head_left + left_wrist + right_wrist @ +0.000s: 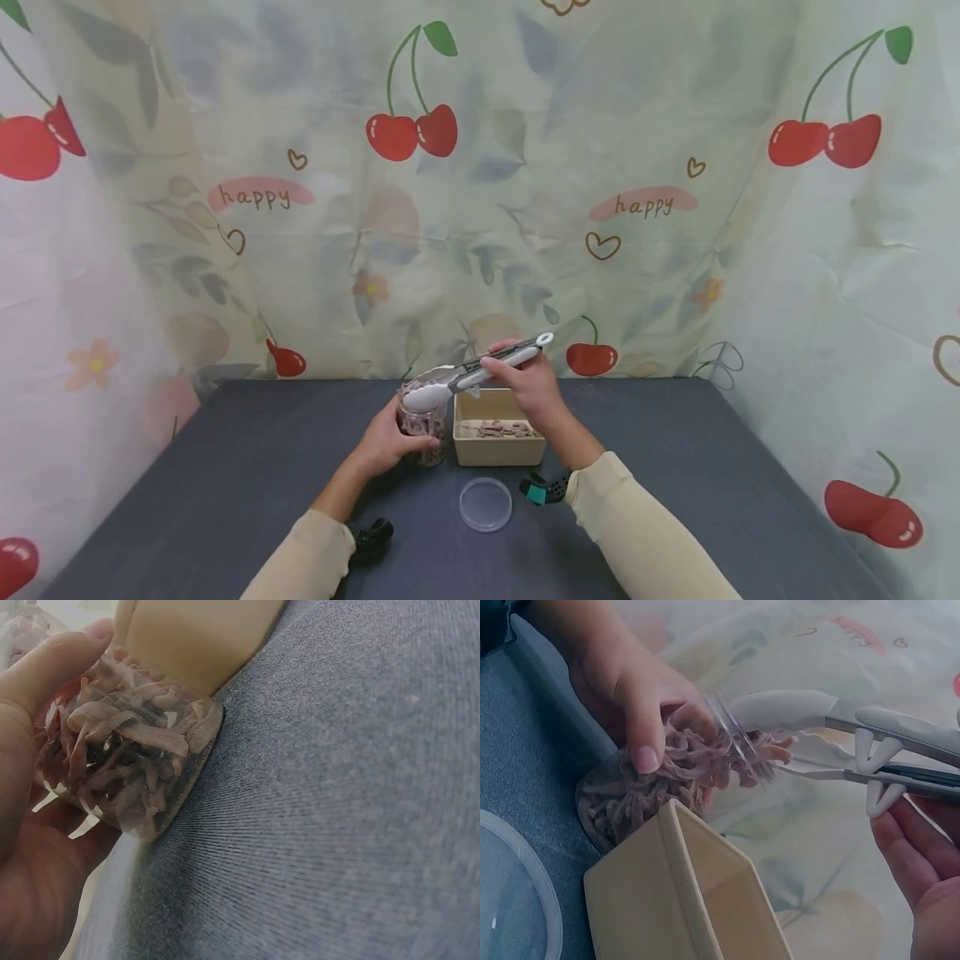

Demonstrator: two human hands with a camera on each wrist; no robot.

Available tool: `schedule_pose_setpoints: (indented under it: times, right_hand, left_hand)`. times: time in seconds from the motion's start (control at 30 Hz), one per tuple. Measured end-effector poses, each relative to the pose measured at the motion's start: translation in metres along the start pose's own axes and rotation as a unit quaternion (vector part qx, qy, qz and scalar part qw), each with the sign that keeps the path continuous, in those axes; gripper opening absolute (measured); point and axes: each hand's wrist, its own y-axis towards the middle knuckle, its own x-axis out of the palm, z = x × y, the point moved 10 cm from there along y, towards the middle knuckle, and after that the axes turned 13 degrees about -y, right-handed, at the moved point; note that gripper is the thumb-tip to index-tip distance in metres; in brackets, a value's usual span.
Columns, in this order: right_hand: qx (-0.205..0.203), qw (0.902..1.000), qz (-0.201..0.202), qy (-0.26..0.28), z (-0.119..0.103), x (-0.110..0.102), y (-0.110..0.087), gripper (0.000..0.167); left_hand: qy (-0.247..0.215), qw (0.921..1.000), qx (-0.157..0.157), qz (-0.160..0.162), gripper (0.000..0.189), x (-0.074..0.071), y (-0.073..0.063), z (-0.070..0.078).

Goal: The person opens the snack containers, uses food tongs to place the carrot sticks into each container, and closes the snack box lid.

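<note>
- Left hand (pixel 390 440) wraps around a clear jar (pixel 422 427), fingers and thumb curled on its wall; jar stands upright on the grey table (pixel 712 467), base flat on the cloth in the left wrist view.
- Jar is packed with pinkish-brown strips (pixel 127 761), touching the beige box (pixel 498 450) just to its right.
- Right hand (pixel 528 385) grips white-and-grey tongs (pixel 480 371) near the handle end, above the box.
- Tongs angle down-left; tips sit at the jar mouth, above the left hand, closed on a few strips (pixel 761 754) in the right wrist view.
- Box holds more of the same strips (pixel 501 429) at its bottom.
- Clear round lid (pixel 485 504) lies flat on the table in front of the box, between the two forearms, apart from both hands.
</note>
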Motion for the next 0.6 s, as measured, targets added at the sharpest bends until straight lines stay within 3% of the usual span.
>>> schedule_pose_setpoints:
  times: [0.07,0.3,0.6]
  right_hand:
    - [-0.002,1.0,-0.002,-0.002,-0.001,0.001,0.0,0.026]
    - [-0.002,1.0,0.002,-0.002,-0.001,-0.001,-0.002,0.027]
    - [-0.005,0.9999,0.004,-0.011,-0.006,-0.007,-0.002,0.029]
  left_hand:
    - [0.002,1.0,0.006,-0.004,0.079,0.0,-0.001,0.006]
    - [0.005,0.9999,-0.001,0.01,0.085,-0.004,0.009,-0.029]
    - [-0.005,0.9999,-0.013,0.009,0.091,-0.005,0.011,-0.033]
